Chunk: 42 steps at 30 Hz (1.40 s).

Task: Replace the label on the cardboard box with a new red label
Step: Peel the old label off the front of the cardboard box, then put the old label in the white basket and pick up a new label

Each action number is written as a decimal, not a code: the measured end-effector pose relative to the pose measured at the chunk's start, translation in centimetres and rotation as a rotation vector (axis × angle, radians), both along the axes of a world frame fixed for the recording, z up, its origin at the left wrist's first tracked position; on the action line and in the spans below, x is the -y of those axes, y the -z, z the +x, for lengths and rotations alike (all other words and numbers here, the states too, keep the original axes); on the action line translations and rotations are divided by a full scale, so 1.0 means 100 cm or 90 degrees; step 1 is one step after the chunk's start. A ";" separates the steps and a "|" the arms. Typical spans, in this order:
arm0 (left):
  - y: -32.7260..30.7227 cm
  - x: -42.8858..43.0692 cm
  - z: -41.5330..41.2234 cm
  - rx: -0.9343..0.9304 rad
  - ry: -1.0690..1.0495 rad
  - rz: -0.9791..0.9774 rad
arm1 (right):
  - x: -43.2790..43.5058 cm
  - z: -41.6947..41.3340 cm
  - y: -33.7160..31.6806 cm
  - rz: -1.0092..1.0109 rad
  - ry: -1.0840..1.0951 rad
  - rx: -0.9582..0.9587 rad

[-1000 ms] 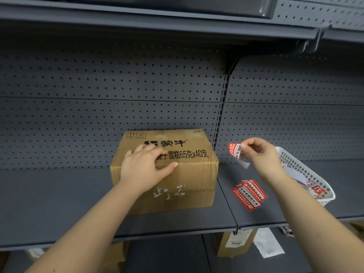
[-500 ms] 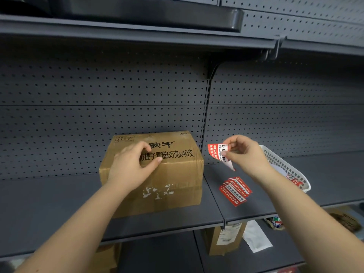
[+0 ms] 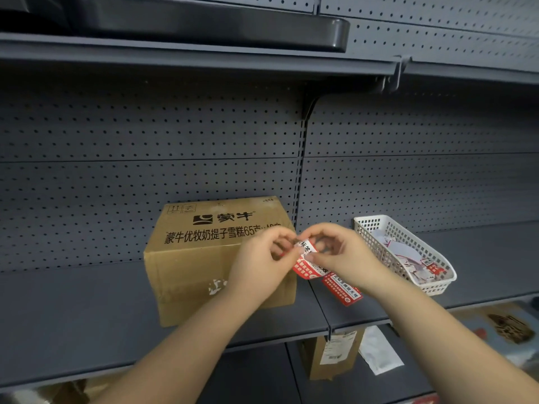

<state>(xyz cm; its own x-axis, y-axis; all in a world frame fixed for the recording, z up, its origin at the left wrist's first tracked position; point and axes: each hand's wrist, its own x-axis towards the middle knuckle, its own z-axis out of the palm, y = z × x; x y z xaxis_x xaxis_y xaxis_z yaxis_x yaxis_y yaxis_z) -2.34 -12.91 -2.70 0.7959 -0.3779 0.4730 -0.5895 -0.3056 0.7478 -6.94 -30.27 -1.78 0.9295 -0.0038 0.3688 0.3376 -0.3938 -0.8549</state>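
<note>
A brown cardboard box (image 3: 198,258) with black printed characters stands on the grey shelf (image 3: 73,310). White torn label residue (image 3: 217,286) marks its front face. In front of the box's right edge, my left hand (image 3: 259,266) and my right hand (image 3: 341,255) both pinch a red and white label (image 3: 306,259) at its top. The label hangs down between my fingers. More red labels (image 3: 342,288) lie flat on the shelf just below my right hand.
A white plastic basket (image 3: 437,287) holding paper scraps sits on the shelf to the right. A dark tray (image 3: 204,27) rests on the upper shelf. A smaller box (image 3: 329,357) and white paper (image 3: 379,351) lie on the lower shelf.
My left hand left the top of the box and moved right to meet my right hand on the red label. The view shifted, so the box's printed text shows fully.
</note>
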 end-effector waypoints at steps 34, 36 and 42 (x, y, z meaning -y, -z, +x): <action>0.024 0.061 0.011 -0.482 0.135 -0.337 | 0.014 -0.002 0.042 0.081 0.213 0.138; 0.023 0.063 0.011 -0.507 0.147 -0.376 | 0.015 -0.003 0.041 0.068 0.211 0.150; 0.016 0.068 0.009 -0.527 0.188 -0.353 | 0.028 -0.011 0.035 0.107 0.211 0.154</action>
<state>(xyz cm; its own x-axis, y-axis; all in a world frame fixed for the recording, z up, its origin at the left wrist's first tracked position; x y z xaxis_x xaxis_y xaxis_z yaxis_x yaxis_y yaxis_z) -1.42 -19.75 -4.31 0.8621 -0.5066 -0.0126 0.1767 0.2772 0.9444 -8.05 -33.07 -5.31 0.7553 -0.3653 0.5441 0.4143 -0.3772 -0.8283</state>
